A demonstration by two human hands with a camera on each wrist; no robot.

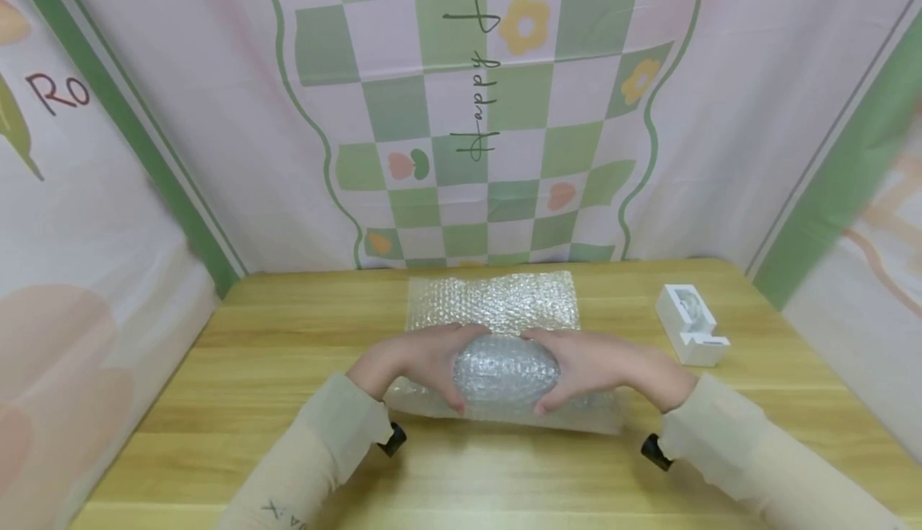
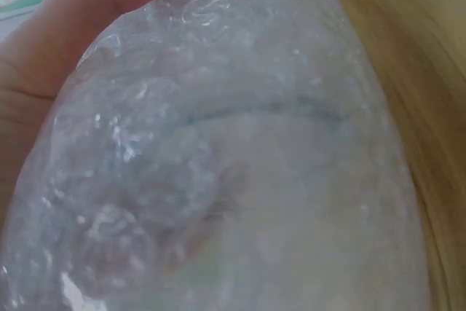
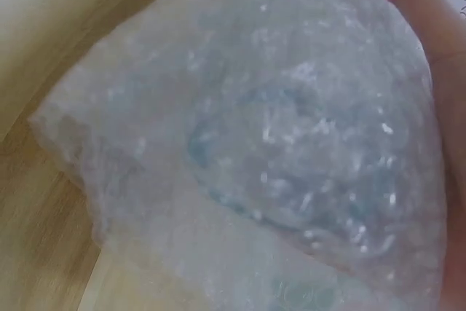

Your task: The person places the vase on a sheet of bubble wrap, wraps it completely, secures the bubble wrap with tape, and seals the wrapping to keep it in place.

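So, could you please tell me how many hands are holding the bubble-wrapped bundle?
2: the left hand grips the left end of the bubble-wrapped bundle, and the right hand grips its right end. No other hands show.

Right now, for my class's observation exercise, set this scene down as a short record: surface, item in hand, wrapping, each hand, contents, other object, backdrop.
Surface: wood-grain table
Item in hand: rounded bundle in bubble wrap
Wrapping: bubble wrap also spreads over the table beyond the bundle
Left hand: grips the bundle's left side
Right hand: grips its right side
Contents: unclear; a bluish curved line shows through
Other object: white dispenser, apparently for tape, right of the bundle
Backdrop: green-and-white checked cloth
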